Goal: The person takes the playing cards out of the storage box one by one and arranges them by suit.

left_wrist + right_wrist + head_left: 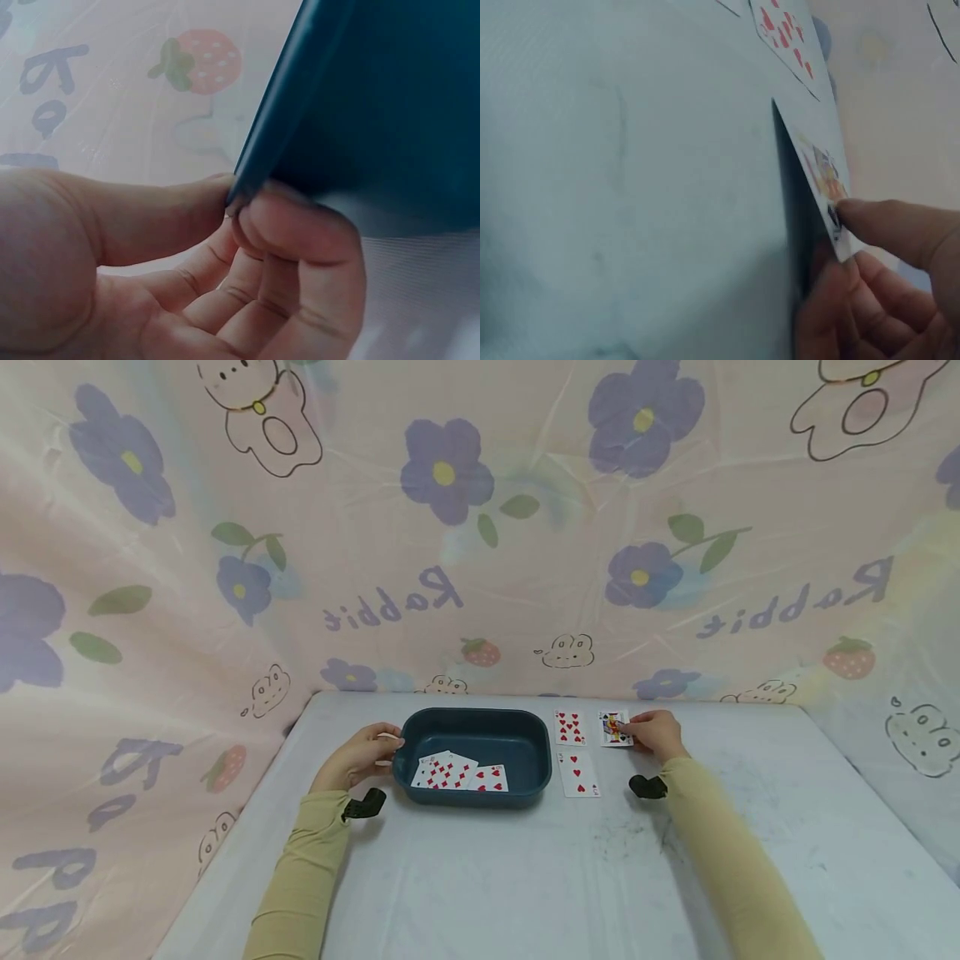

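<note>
A dark teal plastic basin (472, 797) stands on the table with several playing cards (450, 771) lying face up in its front left part. My left hand (362, 756) pinches the basin's left rim between thumb and curled fingers, as the left wrist view also shows. To the right of the basin, my right hand (658, 735) pinches a face card (825, 176) by its edge, the card tilted with one side raised off the table. Two heart cards, an upper one (570, 727) and a lower one (578, 775), lie face up between the basin and that card.
The white-covered table (480, 877) ends at the back against a patterned curtain (525, 610), which also hangs along the left side. Dark smudges (633, 839) mark the cloth below the right hand. A black wrist mount (365, 804) sticks out from the left sleeve.
</note>
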Available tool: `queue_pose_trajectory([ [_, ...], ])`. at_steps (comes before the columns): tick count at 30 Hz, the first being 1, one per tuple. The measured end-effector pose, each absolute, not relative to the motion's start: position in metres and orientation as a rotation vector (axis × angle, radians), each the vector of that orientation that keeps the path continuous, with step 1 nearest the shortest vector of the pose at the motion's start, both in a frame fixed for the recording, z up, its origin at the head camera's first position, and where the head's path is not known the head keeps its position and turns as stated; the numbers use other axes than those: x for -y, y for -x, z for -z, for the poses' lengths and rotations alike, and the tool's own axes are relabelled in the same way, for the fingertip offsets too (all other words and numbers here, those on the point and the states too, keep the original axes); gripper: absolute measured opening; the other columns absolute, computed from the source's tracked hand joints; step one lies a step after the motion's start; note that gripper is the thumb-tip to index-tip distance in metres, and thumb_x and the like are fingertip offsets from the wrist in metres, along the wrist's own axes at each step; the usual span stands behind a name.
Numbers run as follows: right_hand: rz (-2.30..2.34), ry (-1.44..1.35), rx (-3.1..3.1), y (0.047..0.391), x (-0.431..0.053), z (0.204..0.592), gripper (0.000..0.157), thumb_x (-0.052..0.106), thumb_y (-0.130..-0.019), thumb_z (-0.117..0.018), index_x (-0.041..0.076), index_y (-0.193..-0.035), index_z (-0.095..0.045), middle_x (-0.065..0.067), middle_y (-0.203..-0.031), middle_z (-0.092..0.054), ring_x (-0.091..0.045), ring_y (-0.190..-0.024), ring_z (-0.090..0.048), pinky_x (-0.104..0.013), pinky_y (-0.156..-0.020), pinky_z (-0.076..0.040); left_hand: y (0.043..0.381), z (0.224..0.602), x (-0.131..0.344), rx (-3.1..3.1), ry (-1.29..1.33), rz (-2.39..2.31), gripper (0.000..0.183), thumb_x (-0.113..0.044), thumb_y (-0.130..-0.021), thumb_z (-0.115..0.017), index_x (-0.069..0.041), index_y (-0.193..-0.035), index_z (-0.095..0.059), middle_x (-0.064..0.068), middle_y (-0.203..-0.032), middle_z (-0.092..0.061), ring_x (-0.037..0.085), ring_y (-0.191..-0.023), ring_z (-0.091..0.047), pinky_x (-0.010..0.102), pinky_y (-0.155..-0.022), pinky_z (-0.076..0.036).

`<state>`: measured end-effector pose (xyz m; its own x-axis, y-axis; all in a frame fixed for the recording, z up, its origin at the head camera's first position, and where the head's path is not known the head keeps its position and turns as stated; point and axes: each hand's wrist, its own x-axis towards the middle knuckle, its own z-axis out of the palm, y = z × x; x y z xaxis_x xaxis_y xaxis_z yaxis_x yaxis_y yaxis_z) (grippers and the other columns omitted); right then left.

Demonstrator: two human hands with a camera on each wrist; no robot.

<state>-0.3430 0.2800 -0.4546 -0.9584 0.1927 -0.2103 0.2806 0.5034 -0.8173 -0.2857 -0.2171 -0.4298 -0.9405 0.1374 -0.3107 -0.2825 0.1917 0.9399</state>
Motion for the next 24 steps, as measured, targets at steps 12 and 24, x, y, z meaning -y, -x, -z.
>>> queue_pose_trajectory([
  [12, 1.294, -0.344, -2.782, 0.337, -0.275, 0.445, 0.032, 0.021, -0.087, -0.07, -0.007, -0.1, -0.062, -0.003, -0.06, -0.055, -0.016, -0.053, -0.055, -0.03, -0.052, -0.045, 0.288, 0.427, 0.217, -2.149, 0.119, -1.795, 0.029, -0.01, -0.099, -0.052, 0.001, -0.124, -0.043, 0.02, -0.111, -0.05, 0.024, -0.087, -0.055, 0.03, -0.066, -0.051],
  [24, 1.343, -0.356, -2.761, 0.334, -0.271, 0.44, 0.033, 0.016, -0.085, -0.071, -0.011, -0.102, -0.063, -0.006, -0.067, -0.058, -0.014, -0.056, -0.058, -0.031, -0.057, -0.053, 0.286, 0.428, 0.218, -2.158, 0.143, -1.79, 0.027, -0.009, -0.099, -0.052, 0.001, -0.123, -0.043, 0.019, -0.105, -0.053, 0.024, -0.085, -0.056, 0.03, -0.065, -0.05],
])
